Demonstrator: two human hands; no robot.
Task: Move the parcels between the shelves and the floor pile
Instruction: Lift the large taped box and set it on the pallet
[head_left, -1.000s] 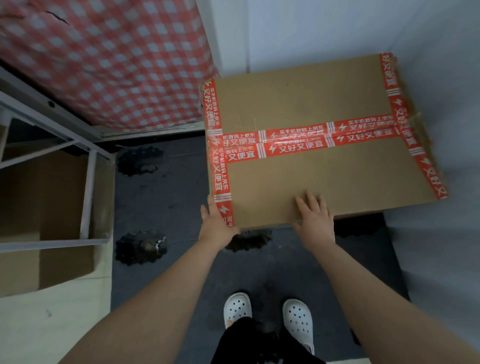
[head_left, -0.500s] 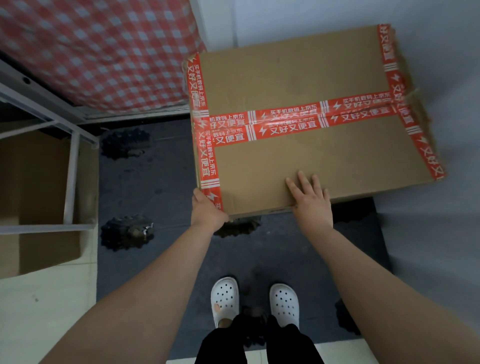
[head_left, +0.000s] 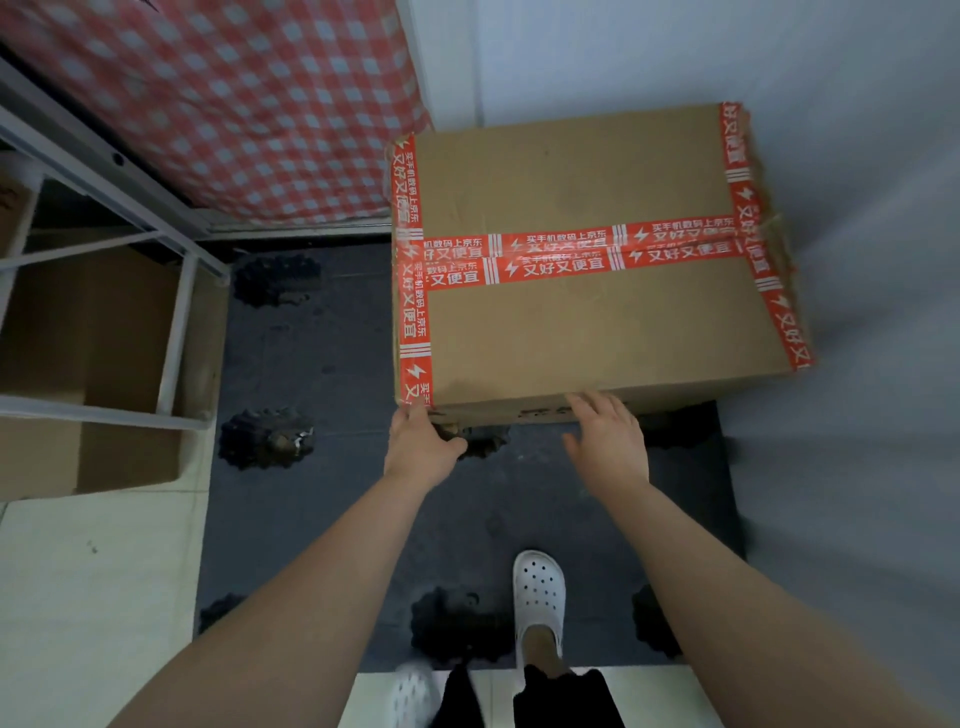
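Note:
A large brown cardboard parcel (head_left: 597, 332) sealed with red printed tape sits low in the corner on a dark floor mat (head_left: 322, 509), against the white wall. My left hand (head_left: 418, 447) is at its near left bottom corner, fingertips touching the taped edge. My right hand (head_left: 605, 439) has straight fingers that just reach the near top edge of the parcel. Neither hand grips the box.
A white metal shelf frame (head_left: 176, 332) stands at the left with brown boxes (head_left: 88, 364) under it. A red checked cloth (head_left: 234, 104) hangs behind. My white shoes (head_left: 537, 597) stand on the mat's near edge; pale tiles lie at the left.
The parcel has dropped lower into the corner. Both hands have slid off its top toward its near edge, and I have stepped back, one foot now off the mat.

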